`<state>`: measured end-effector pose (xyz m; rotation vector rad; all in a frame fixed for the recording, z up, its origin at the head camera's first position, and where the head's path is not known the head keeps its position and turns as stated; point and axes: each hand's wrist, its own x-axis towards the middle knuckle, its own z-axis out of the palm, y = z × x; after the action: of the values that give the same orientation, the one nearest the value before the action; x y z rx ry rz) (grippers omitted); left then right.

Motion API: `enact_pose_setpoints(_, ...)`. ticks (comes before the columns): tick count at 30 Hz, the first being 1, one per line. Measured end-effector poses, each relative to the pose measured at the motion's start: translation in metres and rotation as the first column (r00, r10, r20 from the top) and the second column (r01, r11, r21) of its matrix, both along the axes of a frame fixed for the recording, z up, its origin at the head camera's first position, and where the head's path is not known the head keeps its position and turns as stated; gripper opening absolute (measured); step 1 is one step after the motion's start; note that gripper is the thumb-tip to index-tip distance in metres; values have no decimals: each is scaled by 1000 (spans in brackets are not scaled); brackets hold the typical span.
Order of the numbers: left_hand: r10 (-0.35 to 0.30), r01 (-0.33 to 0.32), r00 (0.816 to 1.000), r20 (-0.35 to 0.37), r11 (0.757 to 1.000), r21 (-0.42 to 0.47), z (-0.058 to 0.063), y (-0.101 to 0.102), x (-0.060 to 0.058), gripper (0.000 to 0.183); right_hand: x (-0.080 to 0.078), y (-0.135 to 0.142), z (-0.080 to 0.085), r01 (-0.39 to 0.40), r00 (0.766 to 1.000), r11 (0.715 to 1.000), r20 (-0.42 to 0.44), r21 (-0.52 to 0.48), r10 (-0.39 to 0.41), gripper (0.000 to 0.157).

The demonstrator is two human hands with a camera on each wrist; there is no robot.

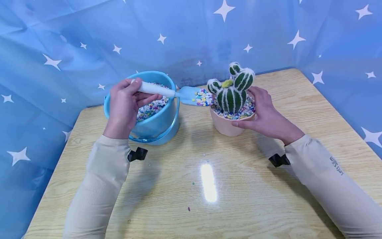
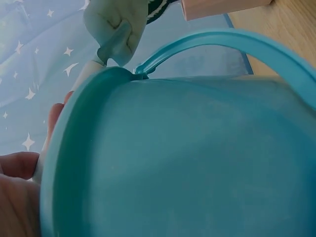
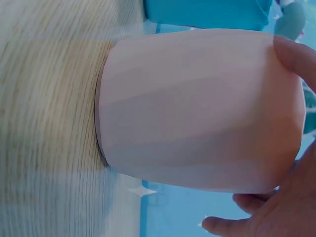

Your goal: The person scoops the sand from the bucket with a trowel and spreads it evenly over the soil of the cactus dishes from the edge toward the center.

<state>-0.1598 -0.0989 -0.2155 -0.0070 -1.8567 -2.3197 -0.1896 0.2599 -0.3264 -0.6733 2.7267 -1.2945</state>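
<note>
My left hand (image 1: 122, 104) holds a small shovel by its white handle (image 1: 155, 89), above the rim of a blue bucket (image 1: 159, 122). Multicoloured pebbles (image 1: 203, 97) lie on the shovel's light blue blade (image 1: 186, 95), whose tip is at the left edge of a pink plant pot (image 1: 225, 126). A green cactus with white fuzz (image 1: 231, 99) stands in that pot amid similar pebbles. My right hand (image 1: 265, 114) grips the pot from the right, thumb on its near side. In the right wrist view, the pot (image 3: 197, 108) stands upright on the table.
More pebbles (image 1: 150, 111) fill part of the bucket, and its handle (image 1: 171, 127) hangs down in front. A few stray pebbles lie on the wooden table (image 1: 167, 192), one of them purple (image 1: 189, 208). A blue star-patterned cloth (image 1: 191, 33) hangs behind.
</note>
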Motion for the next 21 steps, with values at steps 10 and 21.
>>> enact_pose_setpoints(10,-9,9,1000,0,993,-116,2,17,-9,22,0,1,0,1,1000,1000,22,5,-1,110)
enact_pose_setpoints(21,-23,19,999,-25,988,-150,7,27,-12,23,0,1,1,-6,1000,1000,27,13,5,110)
